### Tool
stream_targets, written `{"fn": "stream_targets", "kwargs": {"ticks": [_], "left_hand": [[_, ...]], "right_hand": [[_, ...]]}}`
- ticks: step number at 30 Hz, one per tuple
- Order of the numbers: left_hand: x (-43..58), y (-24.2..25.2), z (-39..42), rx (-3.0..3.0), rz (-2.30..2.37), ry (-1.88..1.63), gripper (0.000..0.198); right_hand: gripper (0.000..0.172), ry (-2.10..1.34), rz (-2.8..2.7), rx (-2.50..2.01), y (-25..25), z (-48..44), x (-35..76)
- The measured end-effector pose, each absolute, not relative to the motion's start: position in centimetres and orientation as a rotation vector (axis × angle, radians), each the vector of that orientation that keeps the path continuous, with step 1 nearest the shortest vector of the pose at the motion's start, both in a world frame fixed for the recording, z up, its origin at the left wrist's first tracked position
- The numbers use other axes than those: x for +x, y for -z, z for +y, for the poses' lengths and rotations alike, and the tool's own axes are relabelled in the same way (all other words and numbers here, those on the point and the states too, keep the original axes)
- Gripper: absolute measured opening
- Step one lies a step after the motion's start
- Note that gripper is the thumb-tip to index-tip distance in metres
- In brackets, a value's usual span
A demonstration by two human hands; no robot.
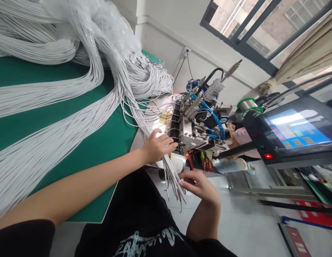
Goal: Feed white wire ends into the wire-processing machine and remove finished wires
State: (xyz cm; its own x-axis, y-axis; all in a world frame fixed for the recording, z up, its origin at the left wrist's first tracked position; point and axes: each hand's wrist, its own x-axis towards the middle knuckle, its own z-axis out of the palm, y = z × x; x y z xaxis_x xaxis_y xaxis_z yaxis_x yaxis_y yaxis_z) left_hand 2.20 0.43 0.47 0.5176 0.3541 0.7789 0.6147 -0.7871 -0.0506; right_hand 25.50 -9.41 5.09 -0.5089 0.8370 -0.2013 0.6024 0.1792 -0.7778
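Observation:
A long bundle of thin white cables [135, 110] comes off the table and runs under my left hand [158, 146]. That hand is palm down at the front edge of a wire-processing machine [191, 128], its fingers bent over the cables and reaching to the machine. Its thumb is hidden. Below it, the loose cable ends [172, 173] fan out over the floor, several with darker or reddish tips. My right hand [200, 187] is beside these ends, thumb and forefinger brought together on a cable end. More single cables loop into the machine's front row.
A green-topped table [101, 132] carries further cable bundles [61, 132] and clear plastic wrapping [112, 28]. A lit control screen [297, 125] hangs at right. Red-handled scissors [208, 165] and a wire spool [247, 106] are by the machine. Part of another person [244, 137] shows behind it.

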Motion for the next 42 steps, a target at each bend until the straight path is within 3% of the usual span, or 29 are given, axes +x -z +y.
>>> {"fn": "stream_targets", "kwargs": {"ticks": [5,11,16,24,33,42], "left_hand": [[2.0,-0.6,0.3,-2.463,-0.642,1.097,0.022],[2.2,-0.8,-0.1,-2.466,-0.337,1.086,0.014],[2.5,-0.6,-0.1,-2.482,-0.320,1.153,0.020],[2.8,-0.5,0.1,-2.453,-0.341,1.121,0.019],[2.9,0.7,0.4,-2.541,-0.435,1.033,0.035],[3.1,0.3,0.3,-2.529,-0.603,1.050,0.027]], "right_hand": [[0.024,-1.099,-2.227,-1.332,-5.6,-9.7,26.4],[0.020,-0.856,-1.655,-1.481,-4.3,-9.3,28.2],[0.026,-0.805,-1.249,-1.440,-2.1,-7.9,27.2],[0.028,-0.730,-1.071,-1.301,-0.3,-6.4,24.3],[0.027,-0.794,-1.022,-1.207,-0.1,-6.0,23.6],[0.028,-0.963,-1.124,-1.345,1.0,-4.6,25.3]]}}
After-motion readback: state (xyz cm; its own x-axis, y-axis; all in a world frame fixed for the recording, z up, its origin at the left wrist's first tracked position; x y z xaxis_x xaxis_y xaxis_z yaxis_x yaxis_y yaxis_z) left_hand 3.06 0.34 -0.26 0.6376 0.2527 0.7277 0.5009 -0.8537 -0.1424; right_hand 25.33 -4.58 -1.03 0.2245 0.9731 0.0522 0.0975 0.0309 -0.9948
